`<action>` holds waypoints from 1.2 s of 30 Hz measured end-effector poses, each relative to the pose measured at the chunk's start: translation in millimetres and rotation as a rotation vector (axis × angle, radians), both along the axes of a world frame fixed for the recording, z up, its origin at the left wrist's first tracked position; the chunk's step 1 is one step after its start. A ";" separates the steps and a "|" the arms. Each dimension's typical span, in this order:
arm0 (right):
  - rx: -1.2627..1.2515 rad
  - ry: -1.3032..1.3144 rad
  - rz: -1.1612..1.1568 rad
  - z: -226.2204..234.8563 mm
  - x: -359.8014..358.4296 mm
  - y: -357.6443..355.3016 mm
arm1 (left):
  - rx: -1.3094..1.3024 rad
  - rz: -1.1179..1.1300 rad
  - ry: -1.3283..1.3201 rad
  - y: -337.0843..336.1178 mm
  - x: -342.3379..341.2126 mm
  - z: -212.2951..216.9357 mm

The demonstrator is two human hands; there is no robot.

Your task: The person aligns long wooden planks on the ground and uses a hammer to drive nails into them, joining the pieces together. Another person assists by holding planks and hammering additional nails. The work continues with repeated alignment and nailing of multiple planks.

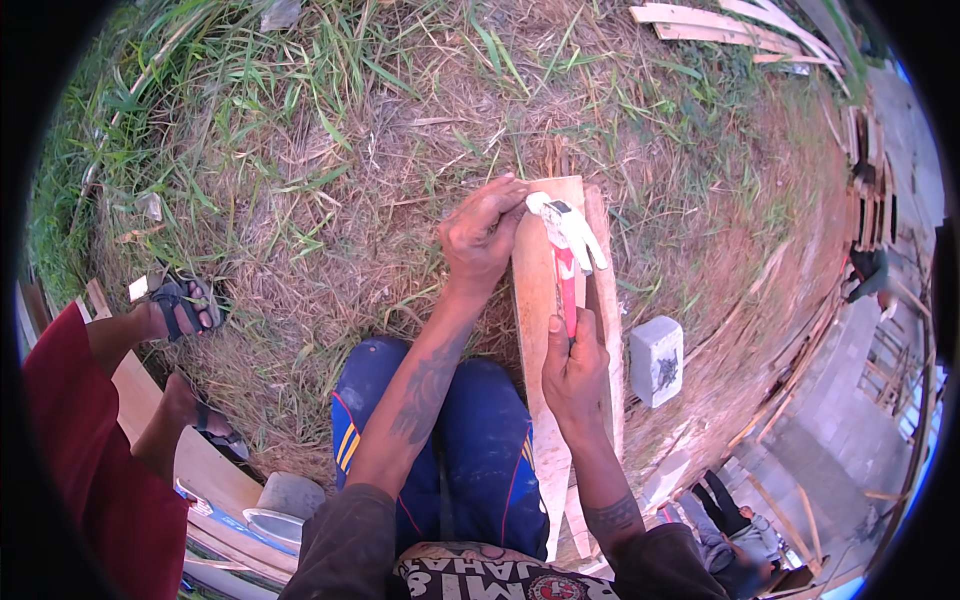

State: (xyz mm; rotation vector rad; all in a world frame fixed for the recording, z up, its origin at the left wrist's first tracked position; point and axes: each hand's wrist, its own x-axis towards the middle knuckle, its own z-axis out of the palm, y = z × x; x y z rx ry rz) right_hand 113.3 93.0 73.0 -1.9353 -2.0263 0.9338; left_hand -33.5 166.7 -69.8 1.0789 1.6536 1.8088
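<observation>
- head view, step in hand: the person is crouching over a pale wooden plank [540, 300] lying lengthwise on dry grass [330, 200]; by my judgement a nail is being set or worked at the plank's far end, though no nail is showing clearly.
- left hand [482, 235] is resting at the plank's far left edge, fingers curled narrow and pinched together right beside the hammer head; whether they are pinching anything, i cannot tell.
- right hand [575, 370] is wrapping fully closed around the red handle of a claw hammer [566, 250], whose pale metal head is lying against the plank's far end, just beside the left fingertips.
- next move, as a judgement: it is calling for a steady plank, left fingers kept off the striking line, and a short controlled stroke.
- materials: the plank is looking rough-sawn, flat and long, with a 2nd narrower strip [603, 300] touching its right edge; the hammer is showing a smooth handle and a forked claw.
- surroundings: a small white box [655, 360] holding dark small pieces is sitting on the ground near the plank's right side; another person's sandalled feet [185, 305] are standing well apart at left; loose timber offcuts [730, 25] are lying at the far right.
</observation>
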 end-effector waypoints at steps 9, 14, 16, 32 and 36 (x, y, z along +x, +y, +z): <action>0.109 -0.040 0.051 1.8 2.9 5.0 | -0.002 0.010 -0.004 -0.6 3.5 -0.6; 0.122 -0.035 0.040 0.3 -0.4 9.8 | 0.013 -0.006 -0.025 2.4 6.2 5.0; 0.068 -0.066 0.033 -0.3 1.1 9.9 | -0.006 0.009 -0.033 -2.5 5.7 2.3; 0.079 -0.098 -0.015 4.5 -5.6 6.8 | 0.009 0.008 -0.053 -0.5 2.3 -0.1; 0.210 0.058 -0.129 -3.3 0.4 2.5 | -0.080 -0.060 -0.083 -5.0 -1.2 2.9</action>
